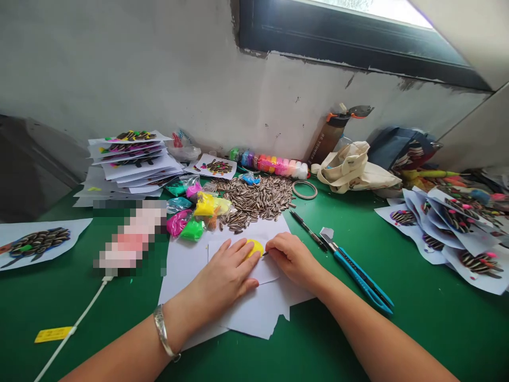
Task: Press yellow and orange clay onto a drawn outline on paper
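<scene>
A flattened patch of yellow clay (255, 248) sits on a small white sheet of paper (264, 273). My left hand (226, 270) lies flat on that sheet, its fingers stretched out and their tips at the clay's left edge. From the other side, my right hand (292, 257) pinches a small dark sunflower seed (265, 253) at the clay's lower right edge. Its far end is hidden by my fingertips. Larger white sheets (186, 265) lie beneath. Just beyond them spreads a heap of striped sunflower seeds (258, 197).
Bagged coloured clay (207, 204) lies left of the seeds. A black pen (308, 229), blue tweezers (361, 278) and a tape roll (304, 189) are at right. Seed-picture stacks (135, 159) stand at back left and right (457, 223). A white cable (75, 326) crosses the left.
</scene>
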{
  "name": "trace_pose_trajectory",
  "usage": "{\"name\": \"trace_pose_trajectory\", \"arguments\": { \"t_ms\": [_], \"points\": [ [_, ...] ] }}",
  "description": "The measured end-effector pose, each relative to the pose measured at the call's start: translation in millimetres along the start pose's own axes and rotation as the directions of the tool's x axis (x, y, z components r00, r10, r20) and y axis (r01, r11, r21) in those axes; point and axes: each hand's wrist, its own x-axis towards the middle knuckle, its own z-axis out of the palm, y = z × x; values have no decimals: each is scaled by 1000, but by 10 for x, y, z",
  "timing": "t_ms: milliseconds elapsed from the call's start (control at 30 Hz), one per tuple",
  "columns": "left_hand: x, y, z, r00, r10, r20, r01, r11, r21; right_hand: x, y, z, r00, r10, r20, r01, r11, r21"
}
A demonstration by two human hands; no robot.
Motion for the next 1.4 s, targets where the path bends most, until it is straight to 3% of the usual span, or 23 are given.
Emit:
{"name": "trace_pose_trajectory", "arguments": {
  "t_ms": [367,633,1000,1400],
  "points": [
    [-56,-27,124,998,-15,-68,13,1000,-28,41,46,45,993,-114,35,116,990,-82],
    [-48,-36,119,999,0,-35,0,1000,0,71,45,-45,990,-123,65,121,992,33],
    [-50,-36,128,999,-12,-40,11,1000,-28,66,57,-57,987,-138,85,139,990,-4],
    [-32,-40,111,1000,-3,-23,2,1000,-10,80,82,-31,995,-100,28,100,995,-15]
  ]
}}
